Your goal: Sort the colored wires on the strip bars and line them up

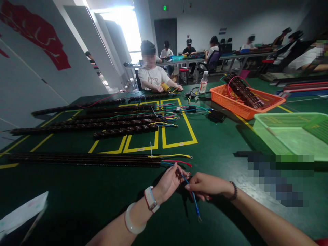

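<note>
A long black strip bundle lies across the near part of the green table, with yellow, red and blue wires coming out of its right end. My left hand is closed on the blue wire close to that end. Beside it, my right hand pinches the same wire a little further along, its thumb and forefinger against it. The wire's free tip hangs down below my right hand and carries a small metal terminal. Just above my hands, the yellow wire and the red wire lie loose.
More wired black bundles lie further back over yellow tape outlines. An orange basket holding a bundle and a green basket stand at right, near a bottle. A co-worker sits opposite; other people sit behind.
</note>
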`<state>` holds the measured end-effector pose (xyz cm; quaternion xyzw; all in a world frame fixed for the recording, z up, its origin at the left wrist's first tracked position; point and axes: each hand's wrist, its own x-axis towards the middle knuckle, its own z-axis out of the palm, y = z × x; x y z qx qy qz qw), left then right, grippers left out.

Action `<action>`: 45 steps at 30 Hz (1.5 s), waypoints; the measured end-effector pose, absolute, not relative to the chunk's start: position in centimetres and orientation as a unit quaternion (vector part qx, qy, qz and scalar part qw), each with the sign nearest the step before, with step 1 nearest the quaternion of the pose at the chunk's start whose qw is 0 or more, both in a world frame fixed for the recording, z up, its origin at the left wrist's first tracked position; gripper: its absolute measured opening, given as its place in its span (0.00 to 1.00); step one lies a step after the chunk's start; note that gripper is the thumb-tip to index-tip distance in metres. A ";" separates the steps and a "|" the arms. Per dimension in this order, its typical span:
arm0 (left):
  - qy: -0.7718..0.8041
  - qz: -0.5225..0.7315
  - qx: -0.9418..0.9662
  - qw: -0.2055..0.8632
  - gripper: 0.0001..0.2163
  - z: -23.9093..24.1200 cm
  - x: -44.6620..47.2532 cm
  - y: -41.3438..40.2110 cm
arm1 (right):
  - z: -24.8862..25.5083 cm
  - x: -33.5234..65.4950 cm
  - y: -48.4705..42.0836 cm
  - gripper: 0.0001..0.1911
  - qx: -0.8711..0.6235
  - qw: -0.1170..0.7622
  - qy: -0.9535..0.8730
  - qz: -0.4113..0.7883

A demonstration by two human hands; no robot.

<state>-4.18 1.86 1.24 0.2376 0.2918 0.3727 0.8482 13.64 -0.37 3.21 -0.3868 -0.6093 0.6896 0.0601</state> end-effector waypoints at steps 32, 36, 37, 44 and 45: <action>0.269 0.261 0.354 0.857 0.14 1.5 -4.5 1.5 | 3.3 14.8 0.4 0.24 -0.552 0.022 -0.727 0.407; 0.271 0.262 0.349 0.858 0.14 1.3 -4.6 1.5 | 3.0 14.7 0.2 0.26 -0.558 -0.001 -0.703 0.441; 0.271 0.261 0.349 0.858 0.14 1.3 -4.6 1.5 | 3.0 14.7 0.2 0.27 -0.559 -0.002 -0.701 0.444; 0.274 0.258 0.346 0.859 0.13 2.0 -4.6 1.5 | 3.1 15.5 0.3 0.27 -0.540 0.002 -0.687 0.487; 0.277 0.258 0.345 0.859 0.13 2.1 -4.5 1.5 | 3.1 15.7 0.4 0.28 -0.535 0.001 -0.685 0.495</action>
